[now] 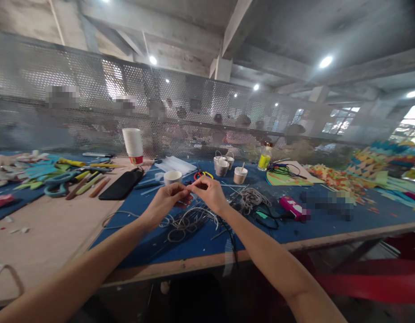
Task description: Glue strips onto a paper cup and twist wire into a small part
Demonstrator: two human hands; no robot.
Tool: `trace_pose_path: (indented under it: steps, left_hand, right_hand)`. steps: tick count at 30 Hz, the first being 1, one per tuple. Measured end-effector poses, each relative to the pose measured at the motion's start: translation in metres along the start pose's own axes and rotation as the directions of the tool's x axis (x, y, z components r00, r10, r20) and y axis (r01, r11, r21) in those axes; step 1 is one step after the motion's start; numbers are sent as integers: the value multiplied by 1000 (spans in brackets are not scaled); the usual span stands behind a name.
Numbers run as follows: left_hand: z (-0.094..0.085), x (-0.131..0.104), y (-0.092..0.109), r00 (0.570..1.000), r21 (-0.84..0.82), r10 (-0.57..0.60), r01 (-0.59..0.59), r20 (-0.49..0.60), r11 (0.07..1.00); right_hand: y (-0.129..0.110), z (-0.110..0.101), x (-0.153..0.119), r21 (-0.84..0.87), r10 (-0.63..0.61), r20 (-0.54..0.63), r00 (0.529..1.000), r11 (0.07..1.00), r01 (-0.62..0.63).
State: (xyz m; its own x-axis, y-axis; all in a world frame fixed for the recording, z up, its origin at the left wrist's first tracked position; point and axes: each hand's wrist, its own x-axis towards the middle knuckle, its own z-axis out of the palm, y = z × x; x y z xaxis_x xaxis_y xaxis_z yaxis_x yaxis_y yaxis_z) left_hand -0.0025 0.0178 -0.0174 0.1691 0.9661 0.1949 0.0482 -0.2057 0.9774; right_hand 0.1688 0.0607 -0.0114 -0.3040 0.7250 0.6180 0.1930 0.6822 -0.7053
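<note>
Over the blue mat (143, 251), my left hand (169, 198) and my right hand (209, 192) meet with fingertips pinched close together. Something small and dark shows at the left fingers, too small to name; what the right fingers pinch is hidden. Below and beside them lies a loose tangle of grey cord (187, 222). A second bundle of grey cord (252, 198) rests to the right. Just behind my hands are a white paper cup (173, 176) and scissors with red and yellow handles (207, 174).
On the left are a black phone (122, 185), blue-handled scissors (56, 185) and a stack of paper cups (132, 144). Small cups (222, 168), a yellow-labelled bottle (264, 157) and a magenta box (291, 208) stand or lie rightward. A perforated screen (194, 98) rises behind the table.
</note>
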Motion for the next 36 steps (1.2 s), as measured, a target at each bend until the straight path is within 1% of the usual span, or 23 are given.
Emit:
trace_pose_path:
  steps: [4, 9, 12, 16, 21, 24, 26, 28, 33, 36]
  left_hand:
    - [3, -1, 4, 1000, 21, 8, -8, 16, 1000]
    - [7, 0, 7, 999, 114, 38, -38, 1, 993]
    - [4, 2, 2, 998, 146, 61, -59, -6, 987]
    - [1, 5, -4, 997, 156, 69, -65, -22, 986]
    - [4, 4, 1, 990, 248, 119, -96, -78, 964]
    - [3, 4, 1, 993, 313, 90, -63, -74, 948]
    - [1, 5, -2, 995, 337, 63, -33, -80, 941]
    - [-1, 5, -6, 994, 351, 66, -31, -90, 936]
    - [-4, 3, -11, 982, 440, 155, -91, -112, 893]
    - [-4, 2, -10, 978, 472, 172, -96, -120, 876]
  right_hand:
    - [0, -1, 0, -40, -11, 5, 1000, 999, 11]
    - [1, 0, 0, -40, -3, 23, 1000, 999, 4]
    - [1, 0, 0, -86, -15, -23, 1000, 996, 13]
    - [-1, -2, 0, -131, -44, -128, 991, 991, 27]
    - [0, -5, 2, -157, -52, -194, 980, 987, 21]
    - [0, -6, 2, -156, -48, -231, 972, 988, 11]
    - [0, -7, 2, -155, -46, -246, 968, 988, 8]
    - [-1, -8, 2, -159, -47, -251, 967, 987, 7]
    - [-2, -9, 2, -162, -60, -260, 964, 987, 18]
    - [-2, -10, 2, -139, -56, -263, 963, 990, 20]
